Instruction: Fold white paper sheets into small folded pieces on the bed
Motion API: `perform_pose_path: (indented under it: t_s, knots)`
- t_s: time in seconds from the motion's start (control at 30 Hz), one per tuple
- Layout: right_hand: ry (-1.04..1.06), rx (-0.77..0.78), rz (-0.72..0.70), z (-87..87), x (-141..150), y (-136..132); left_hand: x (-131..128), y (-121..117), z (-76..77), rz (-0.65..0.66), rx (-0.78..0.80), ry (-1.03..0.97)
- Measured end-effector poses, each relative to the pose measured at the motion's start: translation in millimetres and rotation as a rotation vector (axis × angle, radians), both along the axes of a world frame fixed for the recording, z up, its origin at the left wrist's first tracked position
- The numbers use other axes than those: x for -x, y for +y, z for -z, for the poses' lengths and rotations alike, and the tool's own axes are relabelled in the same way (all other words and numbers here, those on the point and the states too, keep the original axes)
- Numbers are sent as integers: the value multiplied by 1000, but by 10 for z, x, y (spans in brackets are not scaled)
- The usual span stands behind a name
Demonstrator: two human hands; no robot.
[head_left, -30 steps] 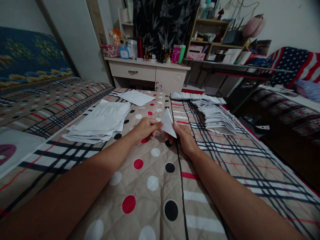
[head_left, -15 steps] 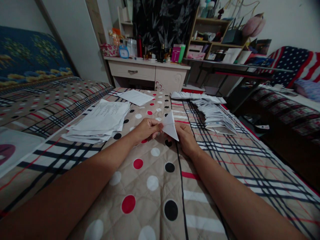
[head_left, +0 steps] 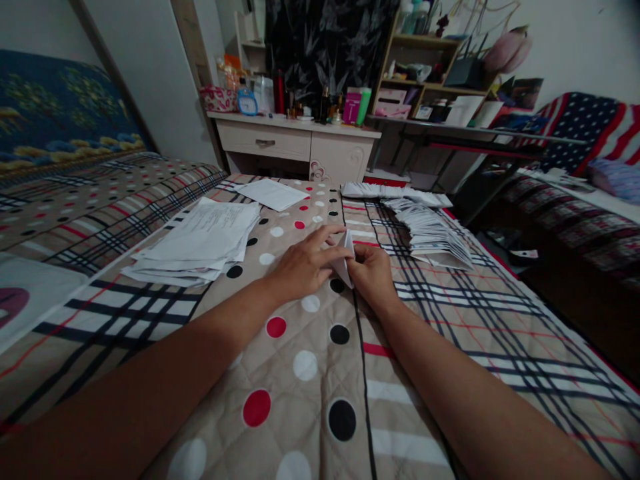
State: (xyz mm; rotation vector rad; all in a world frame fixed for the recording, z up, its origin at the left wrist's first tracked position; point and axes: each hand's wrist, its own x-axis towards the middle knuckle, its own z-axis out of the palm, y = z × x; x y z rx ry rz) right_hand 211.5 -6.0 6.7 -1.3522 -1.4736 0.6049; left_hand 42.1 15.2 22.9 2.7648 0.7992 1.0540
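A small folded piece of white paper (head_left: 349,241) is held between my two hands, just above the patterned bedspread. My right hand (head_left: 373,272) pinches its right side with thumb and bent fingers. From the left, my left hand (head_left: 311,261) grips the paper, its fingers reaching across the folded face and hiding part of it. To the left lies a stack of loose white sheets (head_left: 205,233), the top one printed. A flat white sheet (head_left: 273,194) rests beyond it. On the right, a row of folded papers (head_left: 433,230) leans in a fanned line.
A further row of folded papers (head_left: 395,193) lies at the bed's far edge. Behind stands a white dresser (head_left: 280,141) with bottles and a blue clock (head_left: 247,101). A desk with shelves (head_left: 425,87) is at the back right. The quilted bedspread (head_left: 290,333) covers the foreground.
My left hand has shifted right and its fingers now lie across the paper. The paper has turned more edge-on and looks narrower. The stacks have not moved.
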Motion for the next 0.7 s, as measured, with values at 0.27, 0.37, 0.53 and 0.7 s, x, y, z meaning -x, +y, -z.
perform_pose_path:
  t_s: [0.27,0.37,0.53,0.7]
  knots:
    - [48,35,-41,-125,15,-78,49,-10,-49,-122,-157,74]
    - [72,45,-106,-135,28,-95,46,9,-29,-76,-44,2]
    - [51,64,-154,-92,16,-81,-1,63,5,21,298,-293]
    - [40,104,-180,-64,3,-65,-51,56,-12,-43,497,-491]
